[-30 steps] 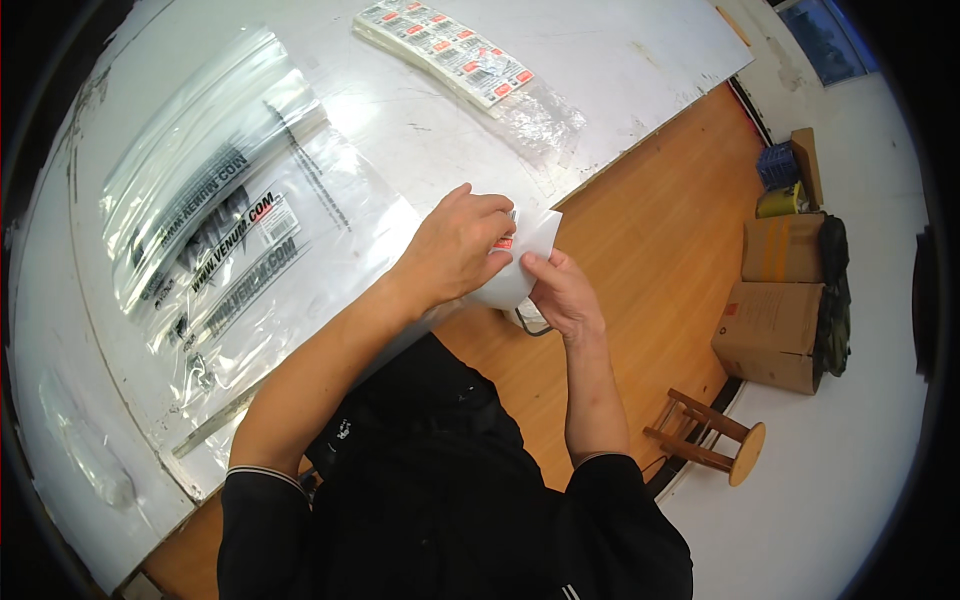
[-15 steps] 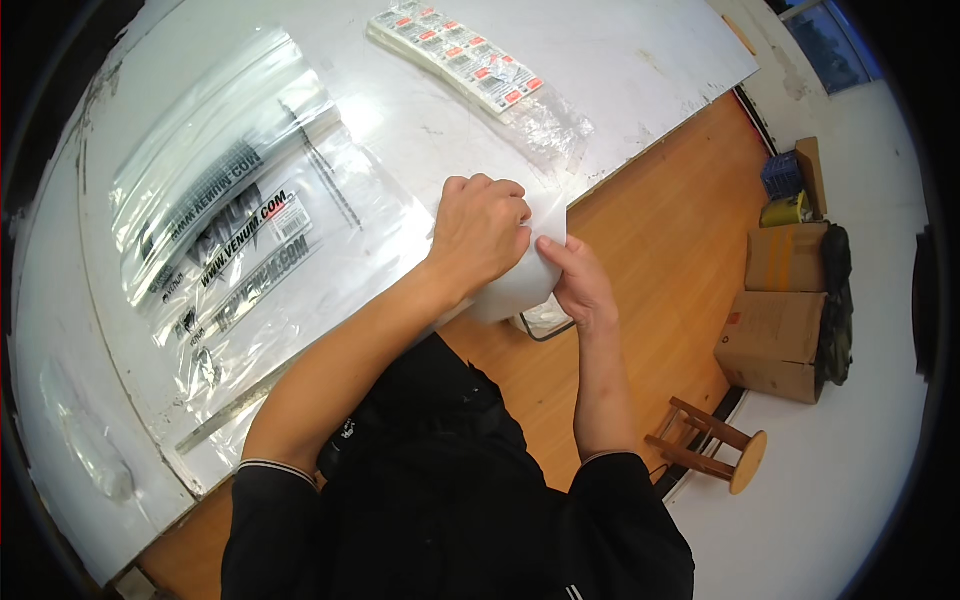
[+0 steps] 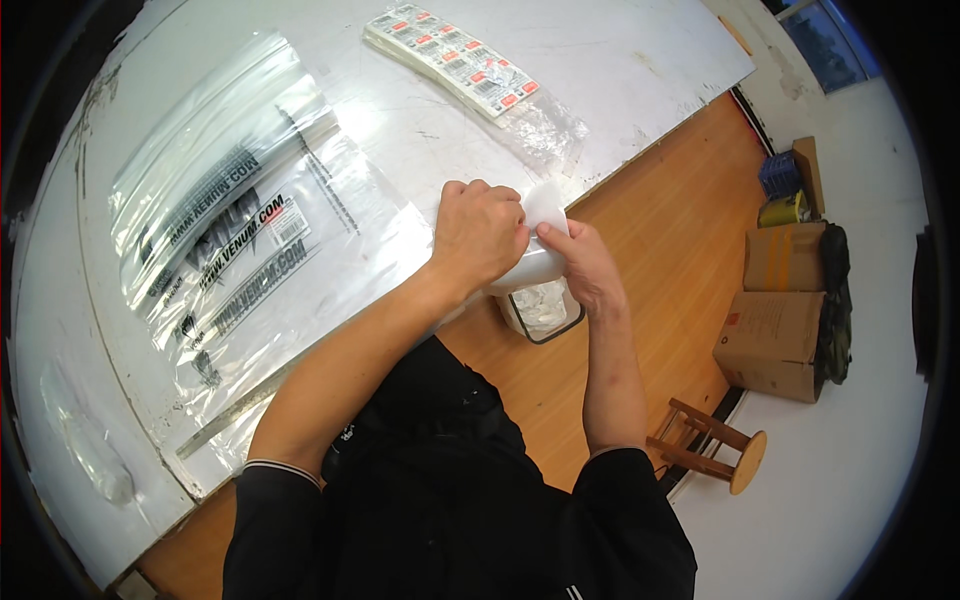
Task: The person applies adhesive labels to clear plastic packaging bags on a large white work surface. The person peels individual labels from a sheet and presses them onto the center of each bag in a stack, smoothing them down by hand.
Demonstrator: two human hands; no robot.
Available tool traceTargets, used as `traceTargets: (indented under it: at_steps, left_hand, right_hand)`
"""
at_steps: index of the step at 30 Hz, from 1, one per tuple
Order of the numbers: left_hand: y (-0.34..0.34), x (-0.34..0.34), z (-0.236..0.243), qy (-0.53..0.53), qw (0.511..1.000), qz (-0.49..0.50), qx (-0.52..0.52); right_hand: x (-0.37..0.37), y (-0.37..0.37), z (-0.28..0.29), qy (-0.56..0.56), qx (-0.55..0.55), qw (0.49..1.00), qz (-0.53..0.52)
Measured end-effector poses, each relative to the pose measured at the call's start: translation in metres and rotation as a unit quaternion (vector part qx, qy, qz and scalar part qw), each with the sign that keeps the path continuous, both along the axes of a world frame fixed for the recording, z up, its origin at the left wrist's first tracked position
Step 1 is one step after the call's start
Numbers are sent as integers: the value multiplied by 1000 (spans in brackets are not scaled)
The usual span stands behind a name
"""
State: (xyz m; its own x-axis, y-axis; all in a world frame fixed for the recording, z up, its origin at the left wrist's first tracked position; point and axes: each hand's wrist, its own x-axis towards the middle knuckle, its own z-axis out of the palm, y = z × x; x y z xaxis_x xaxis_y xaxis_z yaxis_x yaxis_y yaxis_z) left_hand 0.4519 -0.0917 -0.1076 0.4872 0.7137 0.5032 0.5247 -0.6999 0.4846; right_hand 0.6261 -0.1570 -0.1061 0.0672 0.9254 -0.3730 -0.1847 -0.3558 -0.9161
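Observation:
Just beyond the front edge of the white table (image 3: 650, 60), my left hand (image 3: 480, 230) is closed, fingers curled, on a white sheet of paper (image 3: 548, 205) that looks like label backing. My right hand (image 3: 585, 260) grips the same sheet from the right, thumb on top; the sheet bends between them. What is under my left fingers is hidden. A stack of printed clear plastic bags (image 3: 260, 250) lies to the left on the table. Farther back lies a strip of white labels with red marks (image 3: 450, 55) with a clear plastic wrap (image 3: 540, 135).
Below my hands stands a bin (image 3: 540, 310) with white paper in it. To the right, cardboard boxes (image 3: 765, 340), a blue crate (image 3: 778, 178) and a wooden stool (image 3: 745, 460) line the wall (image 3: 860, 470). A crumpled clear plastic piece (image 3: 85, 430) lies at far left.
Both hands have shifted slightly right, and the right hand also up. The white sheet has curled differently and the red-marked label is now hidden. More of the bin below shows.

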Motion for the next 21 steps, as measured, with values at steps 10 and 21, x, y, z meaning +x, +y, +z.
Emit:
traceTargets:
  at_steps: [10, 21]
  left_hand:
    - [0, 0, -3, -38, 999, 8, -6]
    - [6, -1, 6, 67, 997, 12, -34]
  right_hand:
    - [5, 2, -1, 23, -18, 999, 17]
    - [4, 1, 0, 2, -11, 1000, -7]
